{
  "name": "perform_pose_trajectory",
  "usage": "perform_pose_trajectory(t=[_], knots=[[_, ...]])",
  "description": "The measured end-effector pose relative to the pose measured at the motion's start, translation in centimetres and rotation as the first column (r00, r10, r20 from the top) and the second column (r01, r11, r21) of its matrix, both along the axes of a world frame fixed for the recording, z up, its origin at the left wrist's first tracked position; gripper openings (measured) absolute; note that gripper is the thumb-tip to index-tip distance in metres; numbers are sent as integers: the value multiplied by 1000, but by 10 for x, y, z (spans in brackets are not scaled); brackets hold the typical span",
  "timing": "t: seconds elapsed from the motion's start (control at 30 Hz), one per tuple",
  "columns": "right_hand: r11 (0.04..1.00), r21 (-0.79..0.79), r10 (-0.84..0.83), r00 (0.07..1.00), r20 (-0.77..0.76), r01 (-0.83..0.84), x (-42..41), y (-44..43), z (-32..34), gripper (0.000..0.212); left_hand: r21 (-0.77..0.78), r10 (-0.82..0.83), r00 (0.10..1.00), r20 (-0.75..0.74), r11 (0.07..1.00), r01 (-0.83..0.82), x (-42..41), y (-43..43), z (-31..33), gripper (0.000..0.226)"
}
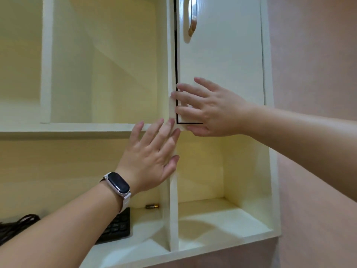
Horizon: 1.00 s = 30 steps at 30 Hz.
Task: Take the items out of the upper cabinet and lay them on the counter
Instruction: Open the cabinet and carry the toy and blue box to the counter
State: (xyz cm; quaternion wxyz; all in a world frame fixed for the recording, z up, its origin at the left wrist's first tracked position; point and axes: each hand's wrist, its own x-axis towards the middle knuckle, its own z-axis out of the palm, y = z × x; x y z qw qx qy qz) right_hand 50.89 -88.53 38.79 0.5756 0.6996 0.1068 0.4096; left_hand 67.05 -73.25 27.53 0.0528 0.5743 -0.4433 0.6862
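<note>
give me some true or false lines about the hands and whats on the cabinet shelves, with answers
1. The right hand lies flat, fingers straight, on the lower corner of the cabinet door. True.
2. The left hand grips the battery. False: the battery lies on the lower shelf, apart from the hand, which holds nothing.
3. A black keyboard lies on the lower shelf, left of the battery. True.
4. The watch is on the right wrist. False: it is on the left wrist.
5. The dark cables lie right of the battery. False: they lie at the far left.
</note>
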Motion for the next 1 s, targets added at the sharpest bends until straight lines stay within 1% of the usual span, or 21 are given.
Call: perform_pose_trajectory(t=[0.2,0.3,0.37,0.47,0.57,0.67,0.73,0.87,0.93,1.0], knots=[[995,-102,-15,998,-53,9,-10,16,13,33,65,78,994,-81,995,-73,-10,7,1,61],[991,-134,-30,996,-89,18,-19,28,19,33,64,77,991,-112,995,-70,-21,8,2,60],[990,-141,-13,995,-99,-1,-28,32,22,35,63,68,990,-122,996,-61,-28,7,4,60],[990,-132,41,992,-121,-57,-43,33,22,35,136,92,989,-115,988,-76,-39,2,11,64],[990,-99,89,988,-128,-102,-62,35,18,35,184,89,991,-103,981,-69,-46,-9,12,62],[990,-75,113,987,-113,-122,-85,37,16,33,162,70,986,-153,986,-45,-49,-16,9,63],[989,-72,126,988,-94,-133,-103,33,12,30,157,66,985,-160,987,-41,-48,-17,8,64],[985,-70,152,987,-59,-156,-145,22,4,16,153,45,983,-176,988,-18,-49,-19,8,62],[993,-51,102,995,-12,-103,-167,19,1,15,162,51,984,-171,987,-23,-51,-18,12,63],[1000,-24,-2,999,41,3,-192,12,0,20,178,63,987,-150,983,-36,-54,-18,16,65]])
